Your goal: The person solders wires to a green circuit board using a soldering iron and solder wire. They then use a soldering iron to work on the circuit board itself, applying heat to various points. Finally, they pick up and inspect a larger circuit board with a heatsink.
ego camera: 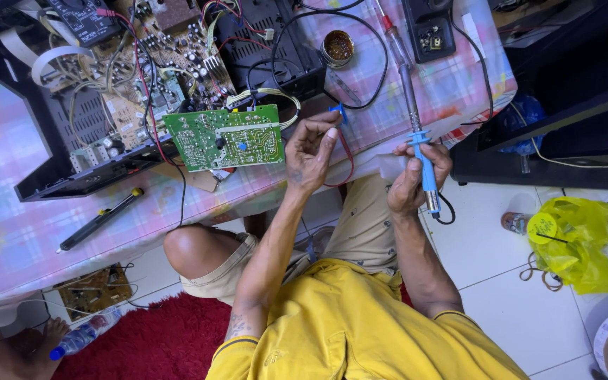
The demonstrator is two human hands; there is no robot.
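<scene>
My right hand (416,179) grips a soldering iron (416,116) by its blue handle, its metal shaft pointing away across the table. My left hand (311,149) is raised beside a green circuit board (225,138), fingers curled and pinching a small blue piece (338,110) at the fingertips. The board stands on edge, wired to an opened black device with a brown circuit board (156,56) full of components. A round tin of brown flux (338,46) sits beyond my left hand.
A checked pink cloth (29,232) covers the table. A black desoldering pump (100,219) lies near its front edge. A yellow plastic bag (582,239) sits on the white tile floor at right; a red rug (163,338), a plastic bottle (82,336) and another board (96,288) lie below.
</scene>
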